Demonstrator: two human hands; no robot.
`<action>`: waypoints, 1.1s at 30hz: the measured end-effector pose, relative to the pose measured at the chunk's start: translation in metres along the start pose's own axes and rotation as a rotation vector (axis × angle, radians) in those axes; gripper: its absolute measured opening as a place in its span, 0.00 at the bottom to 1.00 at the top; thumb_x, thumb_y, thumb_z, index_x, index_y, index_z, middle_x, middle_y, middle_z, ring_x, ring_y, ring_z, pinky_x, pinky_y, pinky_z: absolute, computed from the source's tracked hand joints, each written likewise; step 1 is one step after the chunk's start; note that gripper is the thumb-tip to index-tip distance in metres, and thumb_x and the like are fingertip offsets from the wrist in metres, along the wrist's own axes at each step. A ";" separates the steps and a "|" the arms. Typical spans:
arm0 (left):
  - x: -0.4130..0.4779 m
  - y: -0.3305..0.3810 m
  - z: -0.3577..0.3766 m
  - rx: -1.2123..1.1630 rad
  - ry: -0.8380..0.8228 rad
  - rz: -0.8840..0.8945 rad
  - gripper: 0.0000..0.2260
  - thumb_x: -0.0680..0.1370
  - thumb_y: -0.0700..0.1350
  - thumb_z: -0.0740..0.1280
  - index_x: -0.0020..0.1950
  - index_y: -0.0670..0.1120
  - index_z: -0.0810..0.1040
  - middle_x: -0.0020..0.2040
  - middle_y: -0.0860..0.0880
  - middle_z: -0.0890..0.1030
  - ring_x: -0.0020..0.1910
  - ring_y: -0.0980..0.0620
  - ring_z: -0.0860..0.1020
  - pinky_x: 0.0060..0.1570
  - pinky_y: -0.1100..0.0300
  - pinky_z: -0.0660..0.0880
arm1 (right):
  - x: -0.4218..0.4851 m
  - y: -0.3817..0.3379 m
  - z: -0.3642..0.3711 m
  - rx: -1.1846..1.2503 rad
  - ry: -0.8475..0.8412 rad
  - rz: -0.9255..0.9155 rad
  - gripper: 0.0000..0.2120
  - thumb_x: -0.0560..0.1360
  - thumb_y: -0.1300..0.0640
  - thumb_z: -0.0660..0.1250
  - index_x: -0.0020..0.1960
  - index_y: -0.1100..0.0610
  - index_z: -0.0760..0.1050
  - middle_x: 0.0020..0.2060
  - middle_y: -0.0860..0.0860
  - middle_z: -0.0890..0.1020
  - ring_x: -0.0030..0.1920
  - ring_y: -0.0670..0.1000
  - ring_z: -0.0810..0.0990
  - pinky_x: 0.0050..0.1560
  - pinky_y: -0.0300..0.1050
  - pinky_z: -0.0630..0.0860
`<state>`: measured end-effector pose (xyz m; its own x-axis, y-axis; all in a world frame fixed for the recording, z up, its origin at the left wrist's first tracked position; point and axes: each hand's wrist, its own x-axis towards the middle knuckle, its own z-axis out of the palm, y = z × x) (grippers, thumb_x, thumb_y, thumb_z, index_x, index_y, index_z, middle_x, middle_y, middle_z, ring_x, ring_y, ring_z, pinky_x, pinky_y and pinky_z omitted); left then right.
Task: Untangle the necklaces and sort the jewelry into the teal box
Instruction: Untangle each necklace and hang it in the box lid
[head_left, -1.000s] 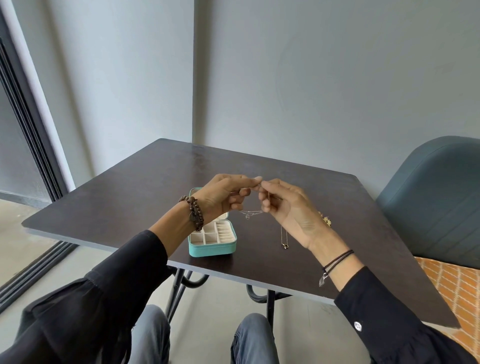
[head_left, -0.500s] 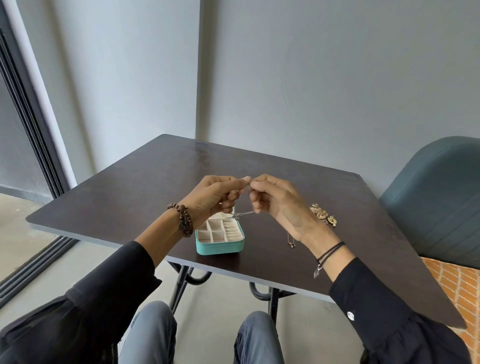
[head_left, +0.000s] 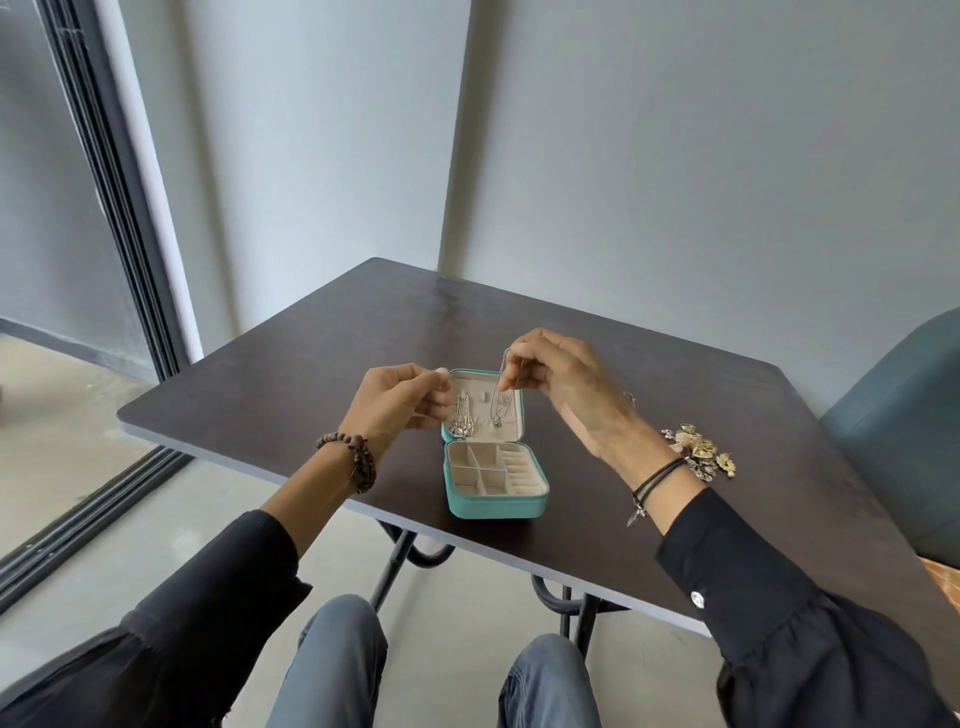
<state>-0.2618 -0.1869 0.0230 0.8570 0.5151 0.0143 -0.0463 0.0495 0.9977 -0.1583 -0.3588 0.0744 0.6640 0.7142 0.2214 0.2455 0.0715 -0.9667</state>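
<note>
The teal box lies open near the table's front edge, its cream compartments bare and its lid flat behind. My right hand pinches a thin silver necklace, which hangs over the lid's right side. My left hand has its fingers curled at the lid's left edge. A second silver necklace dangles just below its fingertips, though the pinch itself is hard to see. A cluster of gold jewelry lies on the table beside my right wrist.
The dark square table stands against a grey wall corner. A teal chair is at the right and a sliding door frame at the left. My knees are under the table's front edge.
My hands, joined on one tangle of chain before, have moved apart. Each now has its own necklace over the open lid. The view has shifted, so the whole box now shows.
</note>
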 end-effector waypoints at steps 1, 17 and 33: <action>0.002 -0.007 -0.003 0.022 0.045 -0.014 0.12 0.80 0.44 0.68 0.49 0.35 0.81 0.40 0.43 0.83 0.34 0.52 0.80 0.35 0.64 0.79 | 0.003 0.001 0.001 -0.001 0.006 0.002 0.09 0.79 0.61 0.63 0.42 0.60 0.77 0.36 0.56 0.82 0.41 0.56 0.81 0.54 0.54 0.75; 0.028 -0.056 0.012 0.397 0.192 0.057 0.11 0.80 0.62 0.59 0.49 0.59 0.78 0.38 0.52 0.85 0.29 0.55 0.82 0.46 0.47 0.82 | 0.023 0.022 0.004 -0.048 0.021 0.054 0.09 0.80 0.62 0.62 0.43 0.62 0.77 0.35 0.56 0.82 0.42 0.57 0.80 0.53 0.53 0.76; 0.028 -0.060 0.005 0.110 0.050 0.137 0.16 0.74 0.63 0.69 0.53 0.53 0.83 0.49 0.54 0.86 0.29 0.48 0.77 0.37 0.52 0.76 | 0.019 0.028 0.002 -0.298 -0.060 0.058 0.11 0.81 0.60 0.64 0.46 0.67 0.79 0.40 0.58 0.85 0.43 0.54 0.85 0.52 0.45 0.80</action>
<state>-0.2327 -0.1794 -0.0363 0.8201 0.5523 0.1495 -0.1018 -0.1164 0.9880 -0.1404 -0.3420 0.0510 0.6425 0.7514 0.1504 0.4103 -0.1716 -0.8957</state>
